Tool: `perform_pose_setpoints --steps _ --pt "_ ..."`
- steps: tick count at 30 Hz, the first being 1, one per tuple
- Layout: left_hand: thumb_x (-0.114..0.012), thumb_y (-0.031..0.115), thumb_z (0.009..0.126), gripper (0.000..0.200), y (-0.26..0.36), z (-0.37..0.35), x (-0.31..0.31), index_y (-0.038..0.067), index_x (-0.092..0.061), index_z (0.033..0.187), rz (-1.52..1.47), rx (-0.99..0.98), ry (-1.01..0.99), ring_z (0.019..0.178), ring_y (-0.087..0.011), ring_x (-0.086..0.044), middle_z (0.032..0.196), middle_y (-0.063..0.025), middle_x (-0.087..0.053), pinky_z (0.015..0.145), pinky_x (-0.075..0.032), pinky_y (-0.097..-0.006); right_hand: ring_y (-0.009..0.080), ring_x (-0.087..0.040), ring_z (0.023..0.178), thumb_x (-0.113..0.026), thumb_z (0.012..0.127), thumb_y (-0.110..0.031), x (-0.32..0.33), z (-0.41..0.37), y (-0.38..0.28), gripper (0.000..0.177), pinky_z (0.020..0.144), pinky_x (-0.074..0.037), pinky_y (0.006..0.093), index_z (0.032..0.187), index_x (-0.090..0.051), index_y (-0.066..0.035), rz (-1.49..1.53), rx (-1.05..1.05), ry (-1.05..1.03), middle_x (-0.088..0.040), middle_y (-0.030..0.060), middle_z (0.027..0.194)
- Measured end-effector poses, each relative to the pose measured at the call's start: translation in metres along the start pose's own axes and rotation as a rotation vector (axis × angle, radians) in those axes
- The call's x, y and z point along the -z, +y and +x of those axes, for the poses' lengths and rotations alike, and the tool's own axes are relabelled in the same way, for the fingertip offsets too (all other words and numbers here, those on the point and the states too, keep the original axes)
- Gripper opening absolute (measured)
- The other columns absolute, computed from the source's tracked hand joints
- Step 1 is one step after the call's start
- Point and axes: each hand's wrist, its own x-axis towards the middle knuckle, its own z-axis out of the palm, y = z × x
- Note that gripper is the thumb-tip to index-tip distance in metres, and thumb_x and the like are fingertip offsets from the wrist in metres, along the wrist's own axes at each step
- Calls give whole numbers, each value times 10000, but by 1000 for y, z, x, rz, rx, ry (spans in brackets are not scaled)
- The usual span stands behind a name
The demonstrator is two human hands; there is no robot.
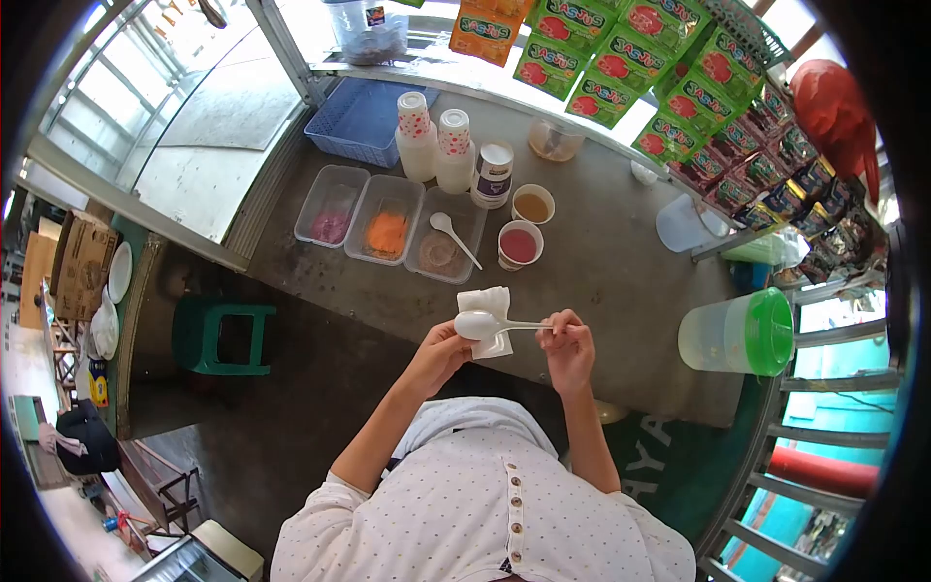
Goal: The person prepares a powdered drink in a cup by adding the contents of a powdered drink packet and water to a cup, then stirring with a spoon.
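My right hand (568, 351) pinches the handle of a white plastic spoon (475, 325), held level in front of my body. In my left hand (441, 354) is a folded white tissue (485, 303), spread behind the spoon's bowl. The bowl lies against the tissue, close to my left fingertips. Beyond my hands, a second white spoon (454, 238) rests across a clear plastic container (427, 264) with a little brownish powder. Beside it stand a container of orange powder (386, 235) and one of pinkish-purple powder (331, 227). Nearby are a cup of red drink (519, 245) and a cup of amber drink (532, 205).
Stacked cups (415, 136), a printed paper cup (493, 175) and a blue basket (351, 121) stand at the back. A green-lidded jug (737, 333) stands on the right. Drink sachets (611, 68) hang above. A green stool (223, 335) is at left, below the counter (621, 242).
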Motion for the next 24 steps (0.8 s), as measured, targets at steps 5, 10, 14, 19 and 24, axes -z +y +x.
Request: perform_pose_setpoints --steps 5,10,14,19,24 --pt "-574 84 867 245 -6 -14 -12 -16 -582 1091 -156 -5 -60 990 -174 -588 1040 -91 -618 896 -468 -356 150 -401 630 -426 813 -179 -7 -10 -6 184 585 -342 275 660 -396 -81 -91 48 10 -390 36 624" --pt "-576 99 872 256 -16 -28 -19 -26 -578 1096 -149 -3 -67 1000 -195 -592 1049 -113 -616 907 -471 -358 165 -427 627 -407 790 -205 4 -22 -12 193 605 -342 273 647 -410 -76 -112 65 26 -415 54 621" --pt "-573 86 869 261 -19 -34 -22 -47 -571 1094 -151 44 -74 995 -215 -598 1052 -140 -612 903 -477 -361 162 -405 615 -403 787 -202 12 -27 -18 211 589 -332 268 623 -393 -71 -174 109 31 -405 58 612" --pt "-590 58 842 236 -14 -39 -26 -51 -594 1052 -181 129 -42 978 -250 -602 1050 -162 -613 910 -469 -403 153 -355 590 -393 799 -189 9 -32 -25 232 556 -319 272 599 -345 -81 -354 199 -9 -325 34 586" --pt "-576 38 830 224 -4 -37 -13 -49 -600 1035 -239 150 -73 936 -245 -610 1039 -164 -614 875 -479 -397 160 -358 585 -392 797 -191 4 -25 -19 245 552 -316 276 587 -336 -78 -350 212 -5 -324 39 587"
